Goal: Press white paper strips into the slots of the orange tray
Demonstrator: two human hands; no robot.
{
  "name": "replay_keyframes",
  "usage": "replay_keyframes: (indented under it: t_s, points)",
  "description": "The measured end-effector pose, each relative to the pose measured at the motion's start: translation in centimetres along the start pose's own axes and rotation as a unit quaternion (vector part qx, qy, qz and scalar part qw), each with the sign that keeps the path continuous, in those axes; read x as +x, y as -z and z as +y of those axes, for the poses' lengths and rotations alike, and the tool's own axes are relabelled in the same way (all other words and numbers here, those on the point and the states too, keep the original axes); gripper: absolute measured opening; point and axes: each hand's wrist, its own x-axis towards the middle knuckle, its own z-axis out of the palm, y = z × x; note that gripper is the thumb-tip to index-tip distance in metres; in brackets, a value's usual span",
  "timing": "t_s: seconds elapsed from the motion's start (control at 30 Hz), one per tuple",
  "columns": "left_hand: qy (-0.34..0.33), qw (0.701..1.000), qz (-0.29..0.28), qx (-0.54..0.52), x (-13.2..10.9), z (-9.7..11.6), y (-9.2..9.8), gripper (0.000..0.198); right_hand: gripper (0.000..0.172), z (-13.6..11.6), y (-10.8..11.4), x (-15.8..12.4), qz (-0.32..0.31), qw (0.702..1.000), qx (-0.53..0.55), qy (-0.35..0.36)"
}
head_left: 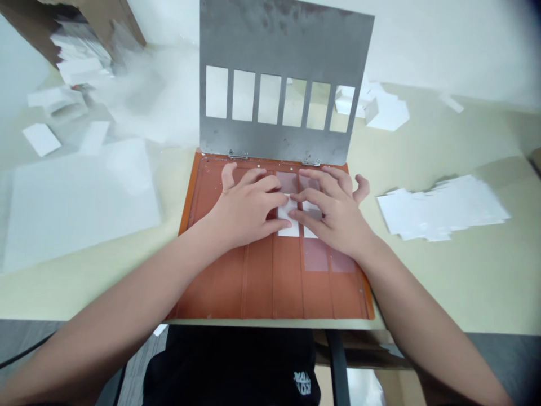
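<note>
black shirt (228,366) with a small white logo (302,383) is closest to the camera, right at the bottom of the shot, with both bare forearms reaching out over it. over on the far left a thin black cable (25,349) runs along down low. up on the pale green table (439,299) there's a big white sheet (76,208), a loose white card (41,139), and a messy heap of white pieces (80,56) beside a cardboard box (97,17), though that corner's too blurry to say much more.

middle of the table is a ridged orange tray (270,287), with a grey metal plate (279,34) hinged to its far edge and tilted up, six rectangular windows cut in a row across it. left hand (247,206) lies flat on the tray, fingers spread and pressing down on small white strips (287,217), not pinching or gripping anything. right hand (333,211) is doing the same from the other side, its fingertips almost meeting the left ones over the strips, its outer fingers lifted a bit. pinkish see-through patches (316,255) sit on the tray just below that hand.

further right, a fanned-out stack of white cards (442,208) lies on the table, and more white pieces (386,110) sit behind the plate.
</note>
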Motion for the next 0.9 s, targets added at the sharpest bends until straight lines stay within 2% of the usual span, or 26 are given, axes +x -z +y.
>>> replay_keyframes:
  t_s: [0.9]
  points:
    - [-0.005,1.000,0.005,-0.009,0.06,-0.03,-0.20,0.017,0.022,0.17,-0.17,0.04,-0.001,1.000,-0.012,0.008]
